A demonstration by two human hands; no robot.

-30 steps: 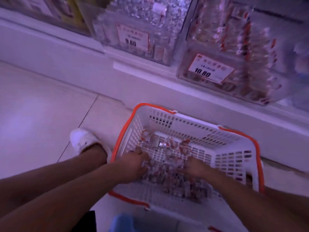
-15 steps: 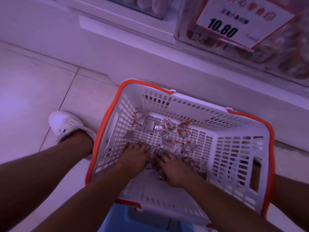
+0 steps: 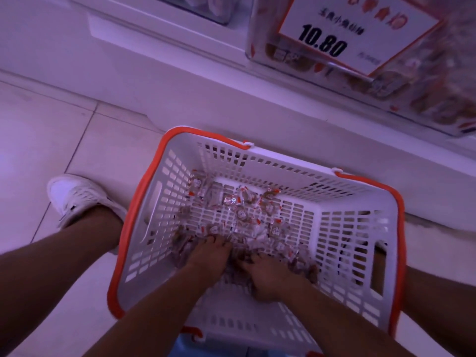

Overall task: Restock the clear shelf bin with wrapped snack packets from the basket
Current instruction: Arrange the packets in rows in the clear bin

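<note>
Inside the slotted plastic basket (image 3: 164, 202), both hands (left hand (image 3: 208, 256), right hand (image 3: 268, 276)) curl into crinkly clear packets (image 3: 247, 220), gathering them together.

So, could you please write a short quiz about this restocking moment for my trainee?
1. True or false: both hands are inside the basket.
2. Which number is on the price tag? A) 9.80 B) 10.80 C) 12.50
3. Fill in: the packets lie on the basket's ____.

Key: 1 true: left hand, right hand. 2 B. 3 bottom.
</note>
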